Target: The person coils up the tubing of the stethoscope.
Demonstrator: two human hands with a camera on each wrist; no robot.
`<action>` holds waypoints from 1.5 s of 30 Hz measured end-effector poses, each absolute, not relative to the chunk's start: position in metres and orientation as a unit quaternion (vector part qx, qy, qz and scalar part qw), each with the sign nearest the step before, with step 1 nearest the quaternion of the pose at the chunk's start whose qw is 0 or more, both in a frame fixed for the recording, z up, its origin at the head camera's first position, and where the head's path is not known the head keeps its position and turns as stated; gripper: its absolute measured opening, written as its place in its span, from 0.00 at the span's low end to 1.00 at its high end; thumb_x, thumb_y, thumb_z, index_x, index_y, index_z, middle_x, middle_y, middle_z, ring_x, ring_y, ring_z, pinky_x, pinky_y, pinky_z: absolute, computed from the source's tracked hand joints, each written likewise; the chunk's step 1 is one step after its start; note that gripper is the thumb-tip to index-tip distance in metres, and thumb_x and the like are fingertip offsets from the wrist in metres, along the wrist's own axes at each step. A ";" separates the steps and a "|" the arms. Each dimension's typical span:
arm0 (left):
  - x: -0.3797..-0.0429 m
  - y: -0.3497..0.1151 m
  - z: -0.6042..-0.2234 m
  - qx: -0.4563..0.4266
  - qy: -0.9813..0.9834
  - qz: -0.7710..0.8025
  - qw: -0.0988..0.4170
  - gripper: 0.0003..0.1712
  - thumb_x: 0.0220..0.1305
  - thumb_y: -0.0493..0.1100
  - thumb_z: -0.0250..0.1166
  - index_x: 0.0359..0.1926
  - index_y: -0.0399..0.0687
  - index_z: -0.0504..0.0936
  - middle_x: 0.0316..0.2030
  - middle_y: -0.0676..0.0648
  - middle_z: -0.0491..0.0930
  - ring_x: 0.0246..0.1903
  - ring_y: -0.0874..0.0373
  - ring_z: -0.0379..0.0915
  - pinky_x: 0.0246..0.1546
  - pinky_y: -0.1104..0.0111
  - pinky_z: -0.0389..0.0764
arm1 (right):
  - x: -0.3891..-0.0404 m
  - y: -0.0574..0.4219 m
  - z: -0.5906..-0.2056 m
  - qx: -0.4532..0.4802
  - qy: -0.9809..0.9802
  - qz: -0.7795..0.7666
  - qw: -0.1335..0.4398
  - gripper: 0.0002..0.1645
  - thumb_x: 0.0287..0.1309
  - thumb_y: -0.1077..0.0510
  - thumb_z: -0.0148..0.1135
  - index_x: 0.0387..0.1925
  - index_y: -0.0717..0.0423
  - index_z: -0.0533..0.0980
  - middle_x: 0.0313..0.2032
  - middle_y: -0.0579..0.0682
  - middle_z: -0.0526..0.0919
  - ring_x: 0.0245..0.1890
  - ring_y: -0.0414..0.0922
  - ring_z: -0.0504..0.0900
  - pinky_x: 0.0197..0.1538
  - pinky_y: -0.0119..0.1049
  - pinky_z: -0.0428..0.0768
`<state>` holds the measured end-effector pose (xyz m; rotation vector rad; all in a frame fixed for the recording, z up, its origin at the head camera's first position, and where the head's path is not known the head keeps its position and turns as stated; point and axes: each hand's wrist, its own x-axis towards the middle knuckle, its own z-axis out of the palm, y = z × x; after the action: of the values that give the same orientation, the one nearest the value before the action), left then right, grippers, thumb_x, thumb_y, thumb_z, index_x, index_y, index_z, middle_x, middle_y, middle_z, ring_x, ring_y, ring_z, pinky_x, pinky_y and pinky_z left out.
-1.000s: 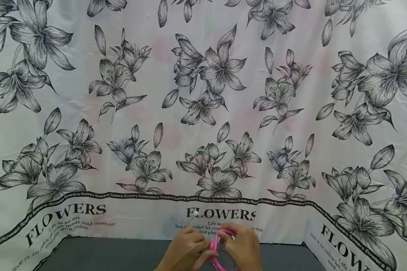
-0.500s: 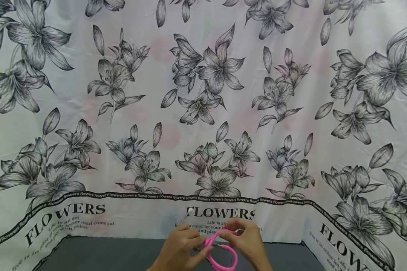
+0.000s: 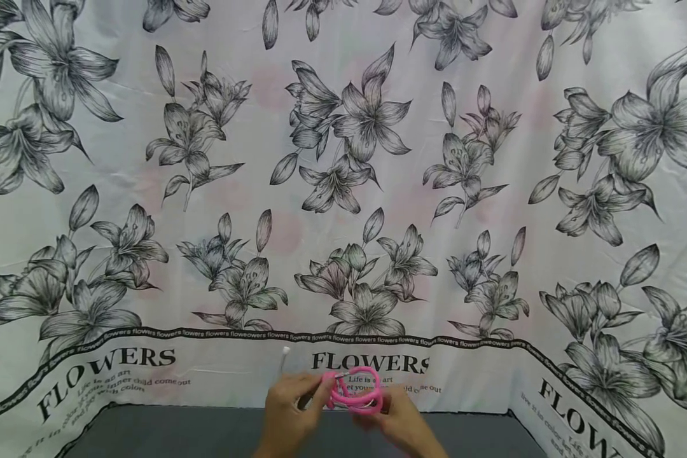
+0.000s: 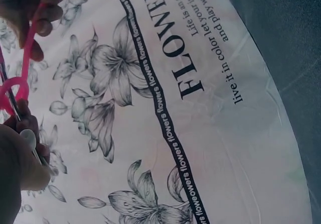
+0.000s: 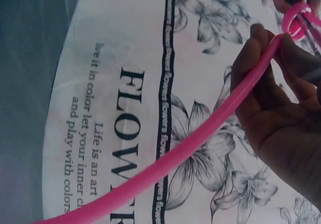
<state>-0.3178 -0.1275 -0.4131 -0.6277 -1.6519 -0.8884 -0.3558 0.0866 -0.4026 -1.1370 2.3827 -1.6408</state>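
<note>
A stethoscope with pink tubing is looped between my two hands, low in the middle of the head view. My left hand pinches it near the metal ear tubes, and a white ear tip sticks up past the fingers. My right hand grips the looped tubing from the right side. In the right wrist view, the thumb and fingers of that hand pinch the pink tube, which runs off to the lower left. The left wrist view has the white ear tip against the left fingers. The chest piece cannot be made out.
A dark grey tabletop lies under the hands. White cloth printed with flowers and lettering forms a wall behind and along both sides.
Both hands have shifted, the left one slightly leftward. The pink loop has risen and now stands between the hands. The white ear tip has moved left and up.
</note>
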 end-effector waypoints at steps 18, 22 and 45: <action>-0.320 -0.129 -0.415 -0.069 -0.730 -0.264 0.626 0.05 0.54 0.41 0.80 0.31 0.46 0.93 0.22 0.56 0.87 0.19 0.76 0.60 0.28 0.72 0.69 | -0.343 0.068 -0.400 -0.463 0.714 -0.496 0.169 0.21 0.71 0.60 0.65 0.61 0.65 0.80 0.43 0.75 0.86 0.38 0.31 0.87 0.47 0.27 0.86; -0.321 -0.130 -0.417 -0.086 -0.739 -0.204 0.636 0.10 0.60 0.47 0.77 0.31 0.44 0.93 0.24 0.53 0.89 0.20 0.67 0.74 0.30 0.69 0.73 | -0.339 0.063 -0.398 -0.510 0.726 -0.450 0.100 0.14 0.67 0.61 0.67 0.49 0.67 0.84 0.34 0.70 0.87 0.33 0.25 0.83 0.40 0.26 0.85; -0.323 -0.121 -0.420 -0.242 -0.722 -0.064 0.645 0.35 0.85 0.55 0.45 0.25 0.52 0.88 0.22 0.56 0.86 0.24 0.65 0.80 0.33 0.72 0.69 | -0.327 0.058 -0.392 -0.416 0.697 -0.239 -0.533 0.15 0.33 0.65 0.83 0.27 0.53 0.85 0.30 0.42 0.80 0.30 0.35 0.78 0.37 0.17 0.77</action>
<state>-0.3227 -0.1213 -0.4196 -0.5500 -1.6425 -0.1460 -0.3267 0.0580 -0.3920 -2.0944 3.5142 -1.2068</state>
